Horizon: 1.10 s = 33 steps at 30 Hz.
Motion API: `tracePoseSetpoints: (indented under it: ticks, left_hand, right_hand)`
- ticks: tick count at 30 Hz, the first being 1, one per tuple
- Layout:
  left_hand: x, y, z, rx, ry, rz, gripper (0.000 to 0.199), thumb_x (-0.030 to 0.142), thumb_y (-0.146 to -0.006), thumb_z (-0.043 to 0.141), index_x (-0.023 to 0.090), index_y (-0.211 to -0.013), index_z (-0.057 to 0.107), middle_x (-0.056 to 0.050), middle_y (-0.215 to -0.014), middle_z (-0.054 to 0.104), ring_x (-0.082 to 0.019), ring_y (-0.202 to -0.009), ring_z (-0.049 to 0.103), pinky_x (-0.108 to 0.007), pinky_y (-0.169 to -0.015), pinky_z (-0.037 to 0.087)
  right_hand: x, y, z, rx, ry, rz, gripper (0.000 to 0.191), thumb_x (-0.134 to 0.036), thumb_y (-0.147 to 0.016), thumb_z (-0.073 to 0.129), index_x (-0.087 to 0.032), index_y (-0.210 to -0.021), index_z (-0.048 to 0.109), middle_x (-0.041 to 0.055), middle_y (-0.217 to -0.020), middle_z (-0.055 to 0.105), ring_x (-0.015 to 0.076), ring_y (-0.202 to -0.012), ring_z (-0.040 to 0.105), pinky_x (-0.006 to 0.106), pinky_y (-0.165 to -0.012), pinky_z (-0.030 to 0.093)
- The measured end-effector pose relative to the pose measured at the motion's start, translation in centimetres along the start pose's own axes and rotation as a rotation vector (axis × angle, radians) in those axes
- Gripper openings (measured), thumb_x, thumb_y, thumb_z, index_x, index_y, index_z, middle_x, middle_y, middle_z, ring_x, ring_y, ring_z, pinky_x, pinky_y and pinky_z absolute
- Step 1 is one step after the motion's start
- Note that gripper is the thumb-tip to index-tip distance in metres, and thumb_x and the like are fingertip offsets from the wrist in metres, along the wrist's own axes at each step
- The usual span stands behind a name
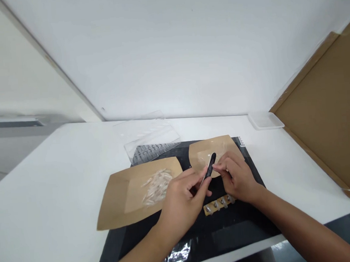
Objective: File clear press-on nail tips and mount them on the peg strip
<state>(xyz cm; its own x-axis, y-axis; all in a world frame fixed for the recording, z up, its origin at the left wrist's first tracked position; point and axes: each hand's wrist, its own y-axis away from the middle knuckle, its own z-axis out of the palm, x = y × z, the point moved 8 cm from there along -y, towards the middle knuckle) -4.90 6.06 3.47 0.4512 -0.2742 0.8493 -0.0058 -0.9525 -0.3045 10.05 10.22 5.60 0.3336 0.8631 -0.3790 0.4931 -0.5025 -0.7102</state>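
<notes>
My left hand [184, 196] is closed on a slim black piece with a rounded end and a pale edge [211, 165], held tilted between thumb and fingers. Close against its right side, my right hand [236, 176] has its fingertips pinched together; whatever they hold is too small to make out. Below the hands, a narrow tan strip [217, 204] with several small clear and metallic pieces lies on the black mat [230, 235]. Left of my left hand, a brown paper tray [114, 199] holds many thin clear pieces [157, 186]. Behind the hands stands another brown paper tray [197, 149].
Clear plastic sheets or lids [151, 138] lie at the mat's back left. A shallow translucent container [265, 120] sits near the wall, beside a large cardboard panel [326, 108] on the right. Shiny clear plastic [176, 256] rests near the table's front edge.
</notes>
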Motion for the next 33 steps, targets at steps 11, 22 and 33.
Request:
tracePoseSetpoints:
  ticks: [11,22,33]
  left_hand:
    - [0.9,-0.2,-0.3,0.017,-0.017,0.055,0.023,0.026,-0.101,0.062,0.021,-0.091,0.083,-0.001,-0.068,0.070,-0.013,-0.059,0.066,-0.023,-0.054,0.051]
    - [1.2,-0.2,-0.4,0.026,-0.029,0.097,0.022,0.025,-0.101,0.063,0.022,-0.110,0.082,0.001,-0.066,0.069,-0.013,-0.057,0.065,-0.022,-0.052,0.050]
    - [1.5,-0.1,-0.3,0.004,-0.048,0.117,0.022,0.022,-0.102,0.062,0.020,-0.093,0.083,0.000,-0.065,0.067,-0.012,-0.057,0.065,-0.022,-0.055,0.050]
  right_hand:
    - [-0.7,-0.9,0.2,-0.056,0.067,-0.034,0.019,-0.006,-0.100,0.052,-0.024,-0.092,0.054,0.0013,-0.076,0.056,0.0200,-0.074,0.054,0.036,-0.068,0.041]
    - [-0.8,-1.0,-0.4,-0.034,0.159,-0.037,0.018,-0.009,-0.102,0.054,-0.023,-0.090,0.051,-0.0012,-0.074,0.058,0.0172,-0.069,0.055,0.037,-0.072,0.033]
    - [-1.2,-0.9,0.0,-0.068,0.152,-0.053,0.019,-0.008,-0.101,0.051,-0.023,-0.088,0.051,-0.0017,-0.072,0.057,0.0169,-0.068,0.054,0.036,-0.073,0.032]
